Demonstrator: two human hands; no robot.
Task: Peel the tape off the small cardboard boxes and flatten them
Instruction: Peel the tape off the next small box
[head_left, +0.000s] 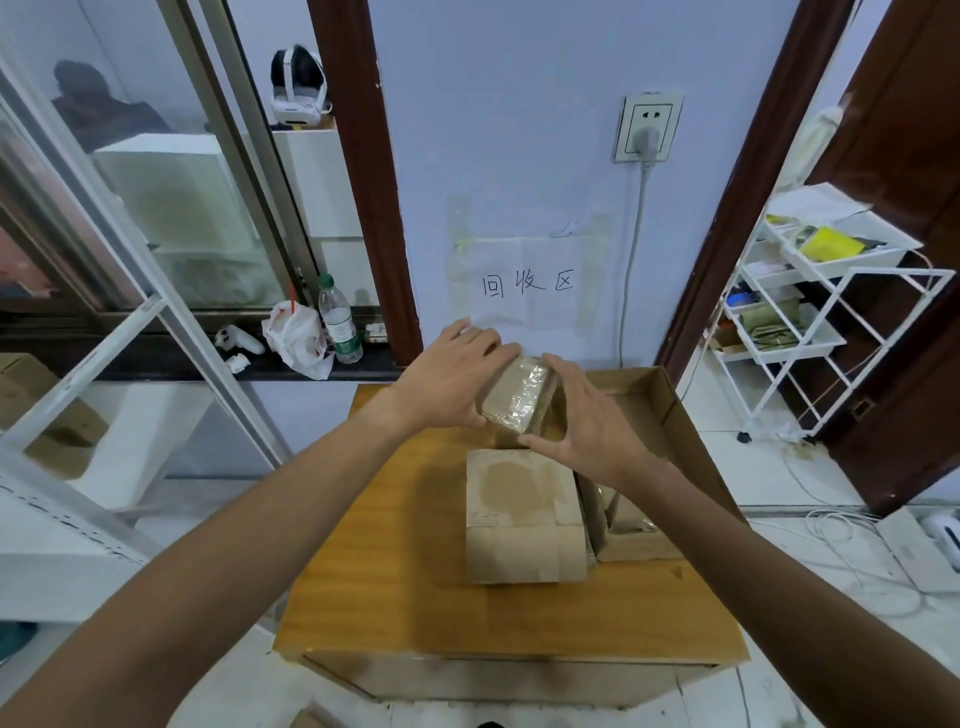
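Risk: slick tape could slip; left hand and right hand fingers clamp small cardboard box above tabletop.

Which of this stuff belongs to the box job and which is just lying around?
Job: taped box, held by left hand and right hand; second box on the table.
Lying about: water bottle, plastic bag, white rack.

The left arm and the right arm are bare and reach forward toward the middle. The left grip curls its fingers over one side of a small box. The right grip holds the other side, thumb at the near corner.
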